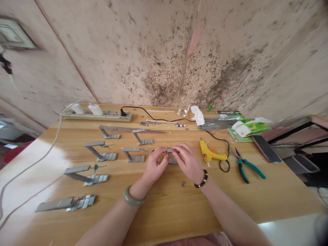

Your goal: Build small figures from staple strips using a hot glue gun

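A stained wall (123,51) stands behind the wooden table (164,222), which carries everything at work here. Along its back edge lies a long power strip (110,117), probably set there so that its cords stay off the working space. To the right, a bundle of grey wires (220,122) lies near the wall, out of the arms' way.

The left hand (155,165) and right hand (189,162) meet at the table's middle, fingers curled nearly closed, thumbs against fingertips, pinching a small grey piece (172,150) between them from both sides, seemingly to steady it for fine handling. Fingers cover much of it, so its full shape is hard to tell; a ribbed grey part shows just below.

Left of the hands, grey Z-shaped stands (77,169) are spaced apart, perhaps so that none touches another. Teal-handled pliers (240,160) lie open on the right, and the yellow glue gun (211,153) rests just beside them, both likely placed within easy reach. A grey scrap (182,183) lies nearer the person.
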A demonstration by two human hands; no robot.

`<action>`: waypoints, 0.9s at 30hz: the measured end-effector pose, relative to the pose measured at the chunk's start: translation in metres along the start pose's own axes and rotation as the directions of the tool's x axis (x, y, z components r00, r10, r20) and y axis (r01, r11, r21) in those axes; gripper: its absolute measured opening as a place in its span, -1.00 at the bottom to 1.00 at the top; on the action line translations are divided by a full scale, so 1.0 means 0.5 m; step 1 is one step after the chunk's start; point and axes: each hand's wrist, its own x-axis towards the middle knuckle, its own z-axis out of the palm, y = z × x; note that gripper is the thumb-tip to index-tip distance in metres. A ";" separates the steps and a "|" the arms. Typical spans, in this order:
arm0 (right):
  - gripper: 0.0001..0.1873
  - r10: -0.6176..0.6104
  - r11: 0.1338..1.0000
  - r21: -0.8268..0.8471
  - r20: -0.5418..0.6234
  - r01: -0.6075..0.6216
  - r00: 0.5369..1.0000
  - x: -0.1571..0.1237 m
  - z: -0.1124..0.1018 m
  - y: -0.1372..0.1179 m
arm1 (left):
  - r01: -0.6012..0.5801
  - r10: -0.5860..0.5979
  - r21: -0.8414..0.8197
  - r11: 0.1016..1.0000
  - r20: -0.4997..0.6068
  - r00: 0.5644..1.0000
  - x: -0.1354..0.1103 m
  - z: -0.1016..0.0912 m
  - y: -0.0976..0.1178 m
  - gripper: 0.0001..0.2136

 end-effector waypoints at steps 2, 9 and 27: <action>-0.78 0.003 1.000 0.002 0.002 -0.003 1.000 0.000 -0.001 -0.001 | 0.011 -0.011 -0.001 1.000 -0.008 1.000 0.000 0.000 0.003 -0.86; -0.77 0.003 1.000 -0.006 -0.006 -0.003 1.000 -0.002 0.000 -0.001 | 0.029 -0.029 0.005 1.000 -0.019 0.999 0.000 0.001 0.004 -0.86; -0.73 0.024 0.999 0.022 -0.028 -0.023 0.999 -0.005 0.003 0.004 | 0.036 -0.036 0.006 0.999 -0.026 0.999 -0.002 0.001 -0.001 -0.86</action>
